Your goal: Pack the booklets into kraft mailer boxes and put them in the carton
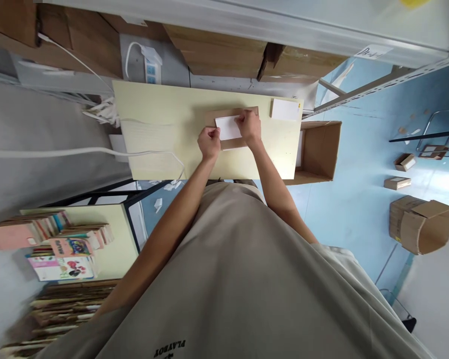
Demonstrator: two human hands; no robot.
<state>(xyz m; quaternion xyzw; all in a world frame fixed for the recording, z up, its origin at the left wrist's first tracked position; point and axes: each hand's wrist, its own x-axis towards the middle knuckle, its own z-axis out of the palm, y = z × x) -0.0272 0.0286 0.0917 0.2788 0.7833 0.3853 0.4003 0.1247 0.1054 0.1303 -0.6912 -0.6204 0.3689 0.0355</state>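
Observation:
A brown cardboard package point(211, 117) lies flat on the pale yellow tabletop point(160, 104) in front of me. On top of it is a white label point(227, 128), a rectangular slip with its long side running across. My left hand point(209, 143) has its thumb and fingers pinched at the label's left edge. The fingers of my right hand point(250, 127) are curled and pressed together on the label's right part, which they partly cover. To the right, near the table's far corner, lies a stack of white rectangular slips point(285, 109).
An open cardboard box point(322, 152) stands beside the table's right edge. A white cable point(134, 152) runs over the left side. Behind the table are a power strip point(151, 71) and large cartons point(224, 52) under a metal shelf point(254, 32). Books point(65, 244) are stacked at lower left.

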